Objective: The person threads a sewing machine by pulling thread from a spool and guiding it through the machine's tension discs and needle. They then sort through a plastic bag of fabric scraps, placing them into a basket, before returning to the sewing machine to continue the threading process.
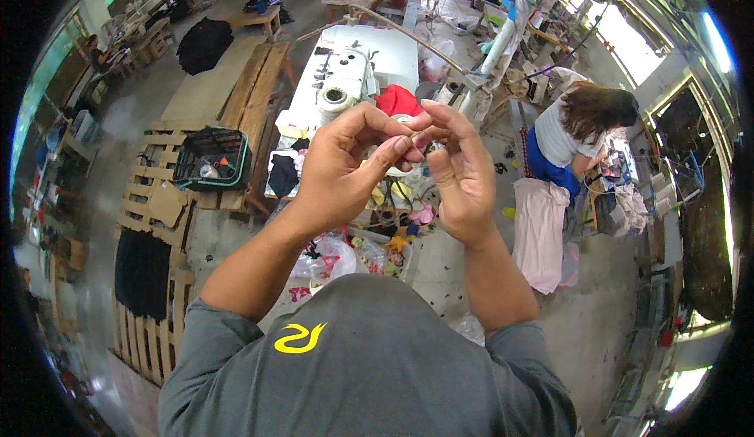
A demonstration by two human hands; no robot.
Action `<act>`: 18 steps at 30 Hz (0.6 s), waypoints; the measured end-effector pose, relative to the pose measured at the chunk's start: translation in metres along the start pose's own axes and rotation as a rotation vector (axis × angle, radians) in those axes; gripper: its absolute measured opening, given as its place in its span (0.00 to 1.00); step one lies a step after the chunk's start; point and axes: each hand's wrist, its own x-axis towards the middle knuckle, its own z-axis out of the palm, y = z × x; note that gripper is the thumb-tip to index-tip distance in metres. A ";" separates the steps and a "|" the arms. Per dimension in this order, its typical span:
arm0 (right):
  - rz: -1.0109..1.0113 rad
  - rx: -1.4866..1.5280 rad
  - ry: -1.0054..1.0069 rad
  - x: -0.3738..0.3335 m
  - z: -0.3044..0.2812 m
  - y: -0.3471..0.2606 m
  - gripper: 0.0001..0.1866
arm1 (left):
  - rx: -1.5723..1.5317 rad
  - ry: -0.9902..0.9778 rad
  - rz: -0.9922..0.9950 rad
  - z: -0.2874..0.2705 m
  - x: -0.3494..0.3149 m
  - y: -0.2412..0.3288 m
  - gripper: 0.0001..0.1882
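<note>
Both hands are raised in front of my chest, their fingertips meeting over a white sewing machine [353, 66]. My left hand [339, 162] is closed in a pinch, thumb against forefinger; whatever sits between them is too small to make out. Close by on the right, my right hand [465, 174] is held with curved fingers reaching to the left fingertips and its thumb apart from them. Beyond the hands lie a large white thread spool [334, 101] and a piece of red cloth [397, 98] on the white machine table [397, 56].
At left, a dark plastic basket [206, 171] stands by a wooden bench [250, 95] and pallets [153, 162] bearing black cloth [143, 272]. Scraps and plastic bags [334, 256] lie below my hands. A person [573, 135] works at right near pale pink cloth [540, 233].
</note>
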 end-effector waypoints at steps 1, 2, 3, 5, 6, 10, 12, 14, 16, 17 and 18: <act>-0.057 -0.091 -0.016 0.003 -0.004 0.000 0.19 | 0.011 -0.015 0.009 -0.001 0.000 0.000 0.05; -0.112 -0.185 -0.030 0.006 -0.008 -0.001 0.19 | -0.005 -0.010 0.013 -0.001 -0.001 0.000 0.05; -0.097 -0.190 -0.037 0.007 -0.010 -0.002 0.17 | -0.020 -0.006 0.017 0.000 -0.001 0.001 0.04; -0.068 -0.202 -0.048 0.008 -0.013 -0.005 0.13 | 0.003 -0.013 0.016 0.001 -0.001 0.003 0.04; -0.028 -0.172 -0.014 0.006 -0.013 -0.005 0.11 | 0.042 -0.024 0.012 0.002 -0.001 0.005 0.04; 0.046 -0.109 0.039 0.004 -0.011 -0.004 0.08 | 0.117 -0.030 0.037 -0.001 -0.002 0.000 0.05; 0.046 -0.136 0.038 0.002 -0.012 -0.003 0.07 | 0.183 -0.071 0.055 -0.002 -0.001 0.000 0.08; 0.044 -0.190 0.050 -0.001 -0.013 -0.001 0.07 | 0.223 -0.082 0.059 -0.002 -0.001 0.002 0.13; 0.051 -0.178 0.117 0.000 -0.011 0.000 0.07 | 0.237 -0.062 0.048 0.001 -0.001 0.007 0.18; 0.053 -0.173 0.150 0.001 -0.009 0.000 0.08 | 0.251 -0.065 0.052 0.000 -0.001 0.008 0.20; 0.041 -0.201 0.158 0.002 -0.009 0.000 0.08 | 0.265 -0.067 0.056 -0.003 -0.001 0.008 0.22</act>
